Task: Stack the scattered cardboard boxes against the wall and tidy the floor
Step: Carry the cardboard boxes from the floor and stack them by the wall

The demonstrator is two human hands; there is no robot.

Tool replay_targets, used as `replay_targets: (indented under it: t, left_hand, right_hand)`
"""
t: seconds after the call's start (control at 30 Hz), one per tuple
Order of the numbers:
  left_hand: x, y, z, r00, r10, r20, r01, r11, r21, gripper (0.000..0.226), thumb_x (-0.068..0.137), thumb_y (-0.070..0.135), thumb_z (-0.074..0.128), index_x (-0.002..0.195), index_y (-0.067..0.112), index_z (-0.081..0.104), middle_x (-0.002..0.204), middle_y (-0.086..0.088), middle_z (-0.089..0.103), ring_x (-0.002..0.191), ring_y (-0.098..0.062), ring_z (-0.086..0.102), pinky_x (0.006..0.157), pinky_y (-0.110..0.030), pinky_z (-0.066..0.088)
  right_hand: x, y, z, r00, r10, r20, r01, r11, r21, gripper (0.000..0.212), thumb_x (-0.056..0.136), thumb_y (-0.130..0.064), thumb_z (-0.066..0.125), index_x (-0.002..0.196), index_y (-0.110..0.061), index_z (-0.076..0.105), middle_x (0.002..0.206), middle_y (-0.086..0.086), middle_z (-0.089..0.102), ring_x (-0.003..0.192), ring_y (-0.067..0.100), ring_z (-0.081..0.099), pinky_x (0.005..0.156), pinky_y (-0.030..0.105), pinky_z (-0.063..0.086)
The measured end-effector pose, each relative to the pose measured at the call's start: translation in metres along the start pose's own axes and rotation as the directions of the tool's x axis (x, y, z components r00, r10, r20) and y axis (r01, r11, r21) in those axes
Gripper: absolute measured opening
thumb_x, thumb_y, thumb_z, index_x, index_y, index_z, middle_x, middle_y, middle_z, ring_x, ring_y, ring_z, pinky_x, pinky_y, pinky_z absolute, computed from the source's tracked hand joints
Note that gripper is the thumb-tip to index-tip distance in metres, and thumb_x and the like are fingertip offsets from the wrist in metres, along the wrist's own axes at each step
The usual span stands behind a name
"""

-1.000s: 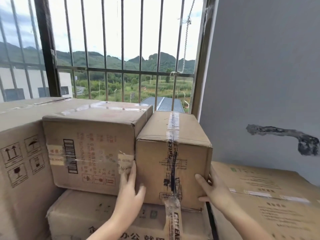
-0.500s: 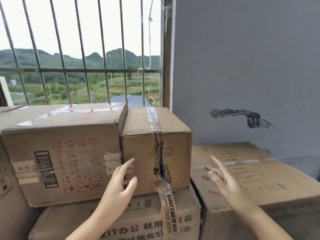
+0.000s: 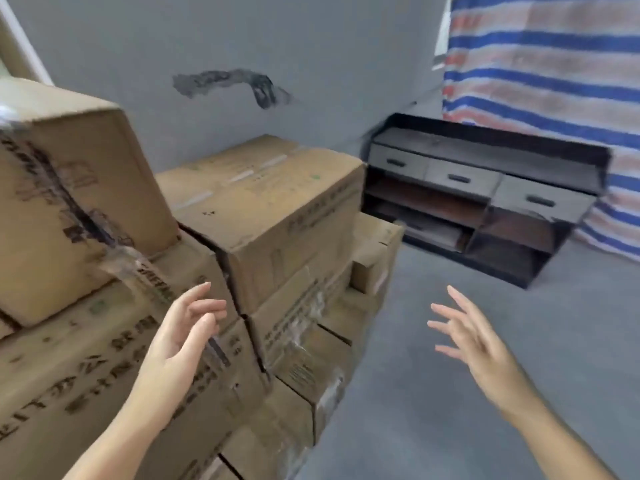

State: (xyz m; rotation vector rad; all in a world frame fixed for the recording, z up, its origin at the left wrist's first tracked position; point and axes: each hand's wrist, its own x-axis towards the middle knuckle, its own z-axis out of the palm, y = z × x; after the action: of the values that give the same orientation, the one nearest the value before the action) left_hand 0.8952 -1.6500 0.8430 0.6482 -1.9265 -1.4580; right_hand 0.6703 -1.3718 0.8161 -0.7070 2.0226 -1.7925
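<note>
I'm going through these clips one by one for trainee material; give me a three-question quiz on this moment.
1. True or false: the left hand grips a box.
2. What stands on the floor before the striped tarp? A) a ladder B) a dark drawer shelf unit C) a chair
3. Fill in: the right hand hangs over the ____, fingers spread.

Key: 1 false; it is open beside the stacked cardboard boxes. 2 B. 3 floor.
</note>
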Motion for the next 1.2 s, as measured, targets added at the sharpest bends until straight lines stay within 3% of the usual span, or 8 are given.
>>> replay_targets:
  t: [0.13,0.27,0.4,0.53,0.6,0.77,0.93,1.2]
  left_hand:
    - [-0.025,-0.023,0.052,0.991,-0.056,0.124,0.064,0.996,-0.06,0.033,0.085,0.042,0.054,0.118,0.04,0.05,0.105,0.01,0.067,0.109,-0.012,0.061,0.094,-0.034,0.047]
    - [-0.068,-0.03,0.112,0.957,-0.092,0.275,0.123,0.988,-0.098,0.028,0.097,0.015,0.044,0.122,0.027,0.049,0.109,-0.005,0.066,0.106,-0.017,0.062,0.088,-0.021,0.05]
    - [-0.128,-0.022,0.177,0.881,-0.08,0.466,0.129,0.989,-0.073,0.032,0.087,0.036,0.052,0.12,0.035,0.051,0.104,0.004,0.069,0.103,-0.01,0.063,0.09,-0.025,0.05]
    - [-0.206,-0.013,0.245,0.802,-0.114,0.587,0.203,0.975,-0.088,0.028,0.099,0.01,0.045,0.124,0.022,0.051,0.106,-0.009,0.066,0.102,-0.024,0.061,0.077,-0.013,0.052]
    - [-0.241,-0.004,0.28,0.758,-0.114,0.643,0.226,0.969,-0.095,0.029,0.099,0.008,0.039,0.117,0.027,0.054,0.105,-0.011,0.065,0.099,-0.023,0.062,0.073,-0.013,0.054]
    - [-0.318,0.013,0.359,0.614,-0.098,0.784,0.231,0.971,-0.059,0.033,0.099,0.007,0.04,0.108,0.035,0.057,0.094,-0.003,0.071,0.096,-0.018,0.064,0.071,-0.016,0.056]
    - [-0.39,0.047,0.442,0.37,-0.032,0.929,0.165,0.986,-0.032,0.033,0.097,0.004,0.042,0.108,0.031,0.057,0.098,-0.006,0.07,0.091,-0.013,0.066,0.07,-0.014,0.055]
    - [-0.491,0.088,0.576,0.051,0.036,0.998,0.087,0.995,-0.04,0.029,0.098,0.008,0.042,0.118,0.024,0.056,0.102,-0.004,0.068,0.096,-0.017,0.066,0.081,-0.02,0.054]
  right_hand:
    - [-0.084,0.026,-0.058,0.964,0.087,-0.251,-0.075,0.996,0.056,0.093,0.044,-0.088,0.063,0.125,-0.047,0.044,0.124,-0.009,0.06,0.106,0.005,0.064,0.079,0.024,0.057]
    - [-0.173,0.04,-0.094,0.883,0.188,-0.431,-0.139,0.98,0.143,0.098,0.037,-0.089,0.066,0.123,-0.044,0.045,0.122,-0.008,0.061,0.101,0.003,0.065,0.074,0.022,0.057]
    - [-0.273,0.059,-0.12,0.761,0.298,-0.577,-0.2,0.953,0.229,0.099,0.032,-0.09,0.066,0.118,-0.045,0.046,0.118,-0.01,0.061,0.096,-0.001,0.066,0.068,0.019,0.057]
    - [-0.385,0.068,-0.157,0.64,0.367,-0.676,-0.221,0.93,0.295,0.109,0.025,-0.089,0.068,0.119,-0.039,0.044,0.116,-0.007,0.061,0.089,-0.005,0.067,0.064,0.017,0.055]
    - [-0.443,0.066,-0.177,0.568,0.393,-0.724,-0.235,0.92,0.315,0.111,0.023,-0.088,0.068,0.12,-0.038,0.045,0.116,-0.007,0.062,0.09,-0.004,0.067,0.065,0.017,0.055]
    - [-0.571,0.06,-0.211,0.33,0.42,-0.845,-0.232,0.904,0.359,0.107,0.026,-0.09,0.066,0.12,-0.042,0.051,0.117,-0.008,0.065,0.099,0.004,0.066,0.075,0.024,0.058]
    - [-0.656,0.063,-0.227,0.099,0.44,-0.893,-0.201,0.888,0.415,0.118,0.023,-0.092,0.063,0.127,-0.038,0.048,0.117,-0.01,0.064,0.105,0.009,0.063,0.072,0.03,0.059]
    - [-0.719,0.083,-0.272,-0.22,0.418,-0.881,-0.099,0.889,0.446,0.104,0.031,-0.092,0.062,0.123,-0.045,0.049,0.115,-0.012,0.066,0.1,0.003,0.066,0.072,0.026,0.059]
